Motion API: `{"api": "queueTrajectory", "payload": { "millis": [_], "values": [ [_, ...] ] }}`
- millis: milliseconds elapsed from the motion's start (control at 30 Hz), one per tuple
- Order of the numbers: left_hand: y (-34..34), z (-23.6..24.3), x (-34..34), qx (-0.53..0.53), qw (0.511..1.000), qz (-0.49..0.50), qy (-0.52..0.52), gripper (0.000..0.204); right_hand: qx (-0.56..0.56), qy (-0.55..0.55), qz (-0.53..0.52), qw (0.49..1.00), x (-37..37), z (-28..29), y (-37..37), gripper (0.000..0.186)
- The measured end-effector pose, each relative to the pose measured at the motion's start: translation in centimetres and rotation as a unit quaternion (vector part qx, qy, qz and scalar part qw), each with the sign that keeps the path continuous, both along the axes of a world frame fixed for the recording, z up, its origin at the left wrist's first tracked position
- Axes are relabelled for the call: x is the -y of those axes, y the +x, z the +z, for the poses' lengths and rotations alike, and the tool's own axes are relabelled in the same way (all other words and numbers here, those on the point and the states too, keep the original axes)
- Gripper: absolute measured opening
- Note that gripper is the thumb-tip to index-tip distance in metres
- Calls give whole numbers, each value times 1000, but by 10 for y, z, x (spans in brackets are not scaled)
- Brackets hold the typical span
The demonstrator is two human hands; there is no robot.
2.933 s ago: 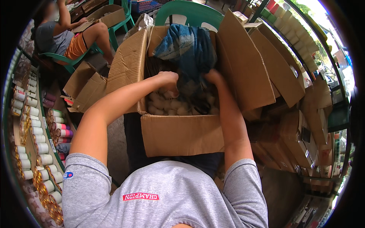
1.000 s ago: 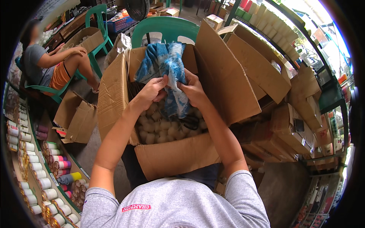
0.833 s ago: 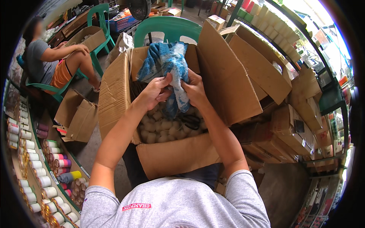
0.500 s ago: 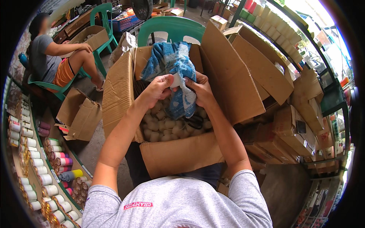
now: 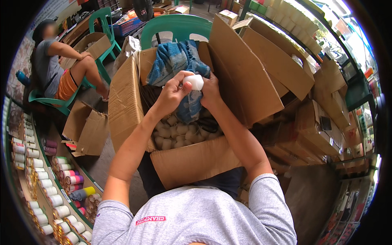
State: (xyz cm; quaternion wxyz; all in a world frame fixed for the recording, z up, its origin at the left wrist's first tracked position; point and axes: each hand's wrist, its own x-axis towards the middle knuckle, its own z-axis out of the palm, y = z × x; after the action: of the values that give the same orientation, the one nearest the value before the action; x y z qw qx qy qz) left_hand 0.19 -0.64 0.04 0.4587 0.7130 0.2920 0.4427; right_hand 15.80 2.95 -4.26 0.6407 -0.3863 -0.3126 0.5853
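Observation:
My left hand (image 5: 174,92) pinches a small white candle-like cylinder (image 5: 193,82) with thumb and fingers. My right hand (image 5: 210,92) is closed against its other side; its fingertips are partly hidden. Behind and below the hands hangs a blue and white cloth (image 5: 173,61), draped over the far part of an open cardboard box (image 5: 192,165). Whether the right fingers also grip some cloth is hard to see. Many similar off-white pieces (image 5: 179,132) fill the box beneath my wrists. A black-handled tool (image 5: 208,125), perhaps scissors, rests on them.
A green plastic chair (image 5: 175,26) stands behind the box. Tall flaps (image 5: 245,73) rise at its right, beside stacked cartons (image 5: 314,126). Racks of white and coloured cylinders (image 5: 51,192) line the left. A person (image 5: 57,61) sits at the far left near another open carton (image 5: 85,128).
The white cylinder has come up clear of the cloth and is turned so more of it shows. My right hand has shifted off the cloth's front fold, which now hangs behind.

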Motion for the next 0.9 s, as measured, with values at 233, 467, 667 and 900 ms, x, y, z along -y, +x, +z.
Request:
{"api": "queueTrajectory", "payload": {
  "millis": [233,467,667,900],
  "values": [
    [-21,-10,-18,74,981,-29,-179,56,-172,29,195,965,21,25,12,19],
    [-14,-11,-18,139,911,-77,-380,51,19,153,158,975,29,19,5,10],
    [-7,-24,-11,50,953,-73,-291,50,52,181,58,980,24,11,-2,18],
    [-3,-10,-4,92,961,-132,-224,51,221,118,11,968,9,0,17,21]
  ]
}}
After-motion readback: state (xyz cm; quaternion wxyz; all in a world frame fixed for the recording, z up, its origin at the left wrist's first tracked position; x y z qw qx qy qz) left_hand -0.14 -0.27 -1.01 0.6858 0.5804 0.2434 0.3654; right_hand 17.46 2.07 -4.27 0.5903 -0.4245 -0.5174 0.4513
